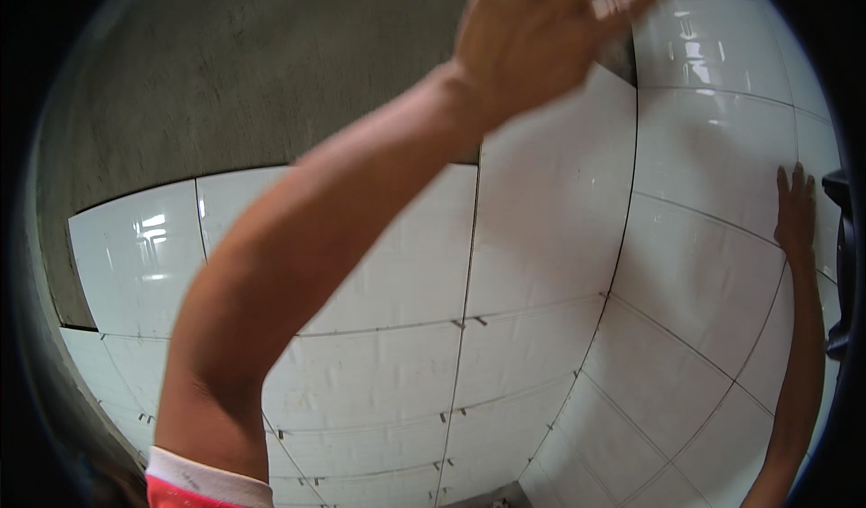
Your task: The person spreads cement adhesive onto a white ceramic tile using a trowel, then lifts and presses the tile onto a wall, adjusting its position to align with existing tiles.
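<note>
My left hand (532,43) is raised at the top of the view, in front of the upper edge of a white wall tile (550,201) beside the corner. Its fingers look spread, though they are blurred and partly cut off by the frame; whether they touch the wall I cannot tell. My left forearm crosses in front of the tiled wall. At the far right my right hand (795,208) lies flat with outstretched fingers against a glossy white tile (713,156) on the side wall, close to a joint.
Bare grey plaster (271,66) covers the upper left wall above the tile row. Small dark spacers (479,320) stick out of several joints. The two tiled walls meet at an inner corner (622,228). A dark object (841,264) sits at the right rim.
</note>
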A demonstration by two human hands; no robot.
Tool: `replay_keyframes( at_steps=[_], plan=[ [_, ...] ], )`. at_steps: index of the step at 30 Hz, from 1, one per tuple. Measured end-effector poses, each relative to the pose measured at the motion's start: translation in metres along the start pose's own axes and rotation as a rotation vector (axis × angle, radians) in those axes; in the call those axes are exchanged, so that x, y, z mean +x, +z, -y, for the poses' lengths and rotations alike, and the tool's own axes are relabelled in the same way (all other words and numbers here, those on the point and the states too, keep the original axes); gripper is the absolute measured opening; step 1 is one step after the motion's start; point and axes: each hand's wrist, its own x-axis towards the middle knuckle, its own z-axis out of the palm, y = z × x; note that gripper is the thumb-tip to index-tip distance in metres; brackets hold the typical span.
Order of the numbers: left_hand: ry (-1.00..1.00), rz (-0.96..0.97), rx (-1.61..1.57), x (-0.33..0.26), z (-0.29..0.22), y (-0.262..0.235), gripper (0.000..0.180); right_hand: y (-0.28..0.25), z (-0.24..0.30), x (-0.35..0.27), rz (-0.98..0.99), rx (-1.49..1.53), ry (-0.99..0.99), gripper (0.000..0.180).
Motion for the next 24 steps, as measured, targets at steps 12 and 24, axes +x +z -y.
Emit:
replay_keyframes(
  at_steps=[12,24],
  plan=[
    [-0.833,1.318,-0.316,-0.111,0.006,-0.015,0.024,0.025,-0.005,0.008,-0.091,0.018,-0.034,0.096],
    [-1.087,0.918,-0.297,-0.156,-0.067,-0.020,0.026,0.030,-0.005,0.006,-0.123,0.002,0.006,0.096]
  ],
)
